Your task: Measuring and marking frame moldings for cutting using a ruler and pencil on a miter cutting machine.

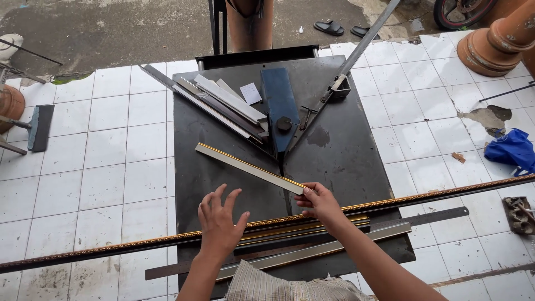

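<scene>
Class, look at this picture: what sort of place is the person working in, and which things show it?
Probably a picture-framing workshop, set partly outdoors: a black cutting table with a lever blade, long gilt moulding, and cut frame strips piled beside it.

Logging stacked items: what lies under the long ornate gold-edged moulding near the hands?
Under the ornate moulding: the dark table and white tiles. Beside it, loose strips and a steel ruler. Contact beneath is hidden.
</scene>
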